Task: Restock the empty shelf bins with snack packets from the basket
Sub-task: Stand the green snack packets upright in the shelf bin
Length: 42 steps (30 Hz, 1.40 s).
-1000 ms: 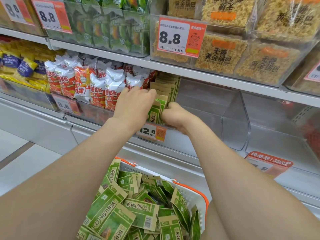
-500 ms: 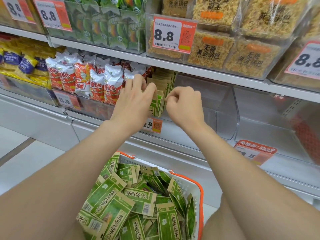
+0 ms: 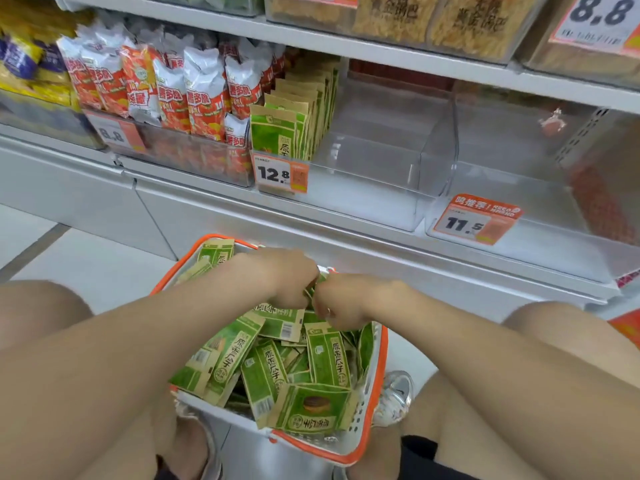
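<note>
A white basket point(image 3: 367, 424) with an orange rim sits between my knees, heaped with green snack packets point(image 3: 263, 372). My left hand point(image 3: 287, 275) and my right hand point(image 3: 349, 301) are down in the basket's far end, side by side, fingers curled around green packets there. On the shelf above, a row of the same green packets point(image 3: 294, 119) stands upright at the left end of a clear plastic bin point(image 3: 391, 168) with a 12.8 price tag point(image 3: 280, 174). The rest of that bin holds nothing.
Red and white snack bags point(image 3: 173, 84) fill the bin to the left. A second clear bin point(image 3: 540, 188) at the right carries an 11.5 tag. Yellow noodle snack packs point(image 3: 450, 19) sit on the shelf above. White floor lies at the left.
Both hands left the packet row in the shelf bin and dropped down into the basket. The view tilted downward with them.
</note>
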Tool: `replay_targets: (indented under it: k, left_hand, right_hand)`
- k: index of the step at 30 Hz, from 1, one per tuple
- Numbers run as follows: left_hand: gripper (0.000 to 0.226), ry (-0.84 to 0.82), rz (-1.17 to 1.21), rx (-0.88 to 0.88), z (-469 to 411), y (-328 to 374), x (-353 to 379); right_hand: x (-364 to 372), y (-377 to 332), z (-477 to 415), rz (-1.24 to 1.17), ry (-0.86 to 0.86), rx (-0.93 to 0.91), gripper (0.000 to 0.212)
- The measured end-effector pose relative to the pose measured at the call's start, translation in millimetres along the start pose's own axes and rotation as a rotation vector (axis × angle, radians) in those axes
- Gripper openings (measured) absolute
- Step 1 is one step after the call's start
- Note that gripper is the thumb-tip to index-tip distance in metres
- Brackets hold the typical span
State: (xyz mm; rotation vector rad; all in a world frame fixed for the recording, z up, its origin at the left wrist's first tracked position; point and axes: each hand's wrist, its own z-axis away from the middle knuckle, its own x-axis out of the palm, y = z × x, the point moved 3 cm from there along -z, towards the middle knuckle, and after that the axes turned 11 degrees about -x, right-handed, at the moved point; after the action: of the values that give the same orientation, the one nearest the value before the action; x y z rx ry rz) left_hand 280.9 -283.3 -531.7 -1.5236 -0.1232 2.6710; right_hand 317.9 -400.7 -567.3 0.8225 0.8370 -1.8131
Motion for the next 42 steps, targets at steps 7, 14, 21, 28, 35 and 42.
replay_targets:
  k: [7, 14, 21, 28, 35, 42]
  left_hand:
    - [0.028, -0.119, -0.145, 0.031, -15.5, 12.3, 16.1]
    - [0.035, -0.131, -0.116, -0.001, -13.3, 16.8, 15.1]
    - [0.039, -0.106, 0.007, -0.077, 1.4, 5.8, -9.0]
    - [0.086, 0.157, 0.367, -0.101, -1.2, -26.6, -36.9]
    - [0.029, 0.257, 0.681, -0.187, 9.0, -49.9, -68.8]
    - [0.034, 0.144, 0.885, -0.111, 10.7, -32.9, -74.6]
  right_hand:
    - [82.4, -43.1, -23.9, -0.086, -0.150, -0.336, 0.035]
    - [94.7, -27.9, -34.5, -0.198, -0.140, -0.251, 0.024]
    - [5.9, 16.5, -21.4, -0.415, 0.153, -0.082, 0.017]
    - [-51.3, 34.1, 12.8, -0.750, 0.502, -0.014, 0.015]
    - [-83.3, 49.2, 47.8, -0.518, 0.821, 0.287, 0.027]
    - [-99.6, 45.1, 66.0, -0.476, 1.324, 0.145, 0.025]
